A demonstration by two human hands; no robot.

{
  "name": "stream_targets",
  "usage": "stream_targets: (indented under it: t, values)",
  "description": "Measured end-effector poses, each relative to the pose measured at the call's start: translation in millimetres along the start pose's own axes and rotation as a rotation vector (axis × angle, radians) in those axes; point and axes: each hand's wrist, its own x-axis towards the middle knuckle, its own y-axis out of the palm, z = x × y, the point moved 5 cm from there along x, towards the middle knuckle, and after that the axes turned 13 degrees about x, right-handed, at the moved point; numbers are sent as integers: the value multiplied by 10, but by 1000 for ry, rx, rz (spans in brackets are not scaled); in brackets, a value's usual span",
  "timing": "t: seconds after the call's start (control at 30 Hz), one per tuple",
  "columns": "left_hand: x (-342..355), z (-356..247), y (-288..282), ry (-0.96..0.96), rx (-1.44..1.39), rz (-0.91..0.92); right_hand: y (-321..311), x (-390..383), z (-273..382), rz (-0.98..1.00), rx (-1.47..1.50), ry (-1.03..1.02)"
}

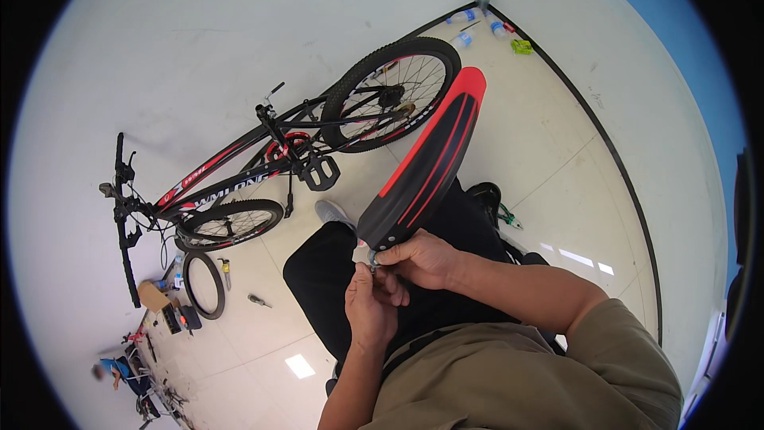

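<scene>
A black bicycle mudguard (426, 167) with red edging and stripes rises from my lap, its wide tip pointing away to the upper right. My right hand (423, 261) grips its near end, thumb beside a small metal fitting (372, 258). Just below, my left hand (372, 302) pinches the fitting between thumb and forefinger, other fingers curled. My fingers partly cover the fitting, so its exact shape is hidden. Ahead and to the left, a black and red bicycle (239, 171) leans by the wall, with no saddle visible on it.
A loose tyre (204, 285), a yellow-handled tool (227, 274) and a screwdriver (259, 300) lie on the floor at left, near a cardboard box (153, 295). Plastic bottles (463, 38) lie in the far corner. A green-handled tool (510, 217) is beside my right foot. Another person (127, 370) is at lower left.
</scene>
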Motion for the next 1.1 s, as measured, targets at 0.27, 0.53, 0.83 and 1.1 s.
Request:
stream_targets:
  t: [0.27,0.53,0.83,1.1]
  values:
    - [-4,15,-47,-154,-49,42,58,-19,30,-28,41,-58]
    - [51,9,-63,106,-68,-29,82,-104,110,-76,66,-54]
    - [33,17,67,22,-38,-28,33,6,36,0,56,-41]
    - [11,-64,-82,100,117,-24,-8,72,13,-27,60,-80]
